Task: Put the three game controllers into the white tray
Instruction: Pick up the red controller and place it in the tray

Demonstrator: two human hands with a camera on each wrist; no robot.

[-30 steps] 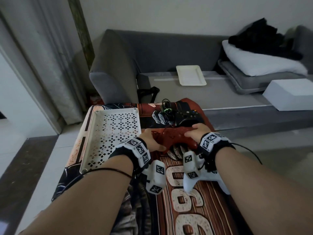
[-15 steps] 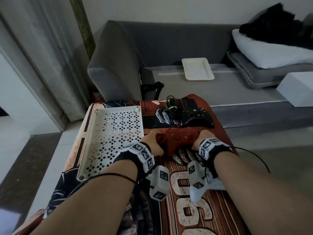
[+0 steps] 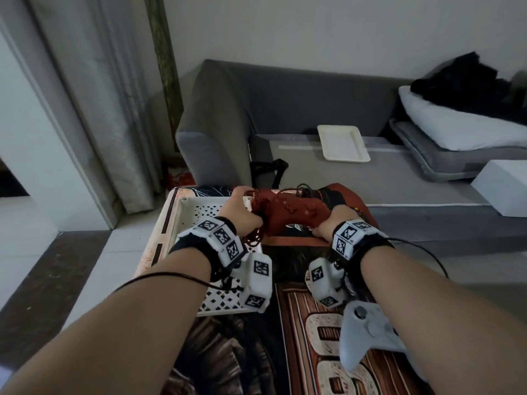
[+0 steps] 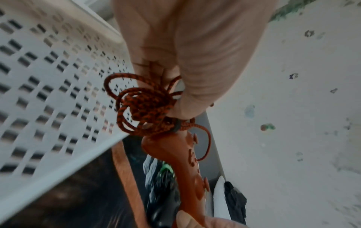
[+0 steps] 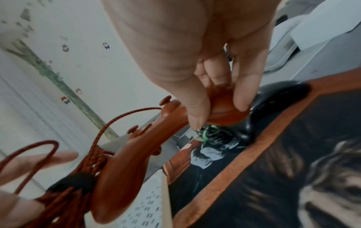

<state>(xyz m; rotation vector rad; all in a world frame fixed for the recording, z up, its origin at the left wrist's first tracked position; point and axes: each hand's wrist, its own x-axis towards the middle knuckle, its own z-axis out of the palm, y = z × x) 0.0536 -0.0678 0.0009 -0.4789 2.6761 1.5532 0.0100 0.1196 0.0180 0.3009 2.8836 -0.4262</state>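
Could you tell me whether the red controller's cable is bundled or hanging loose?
Bundled: the cable is coiled in loops beside the red controller, gripped by the left hand.

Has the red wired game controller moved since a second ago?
Yes. The red wired game controller has been lifted off the patterned cloth, leftward toward the white perforated tray.

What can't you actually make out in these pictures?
- Black controller: in the head view hidden behind the red controller; only partly seen in the wrist views.
- White tray: its floor partly covered by the left hand and forearm, head view.
- White controller: one side hidden under the right forearm.
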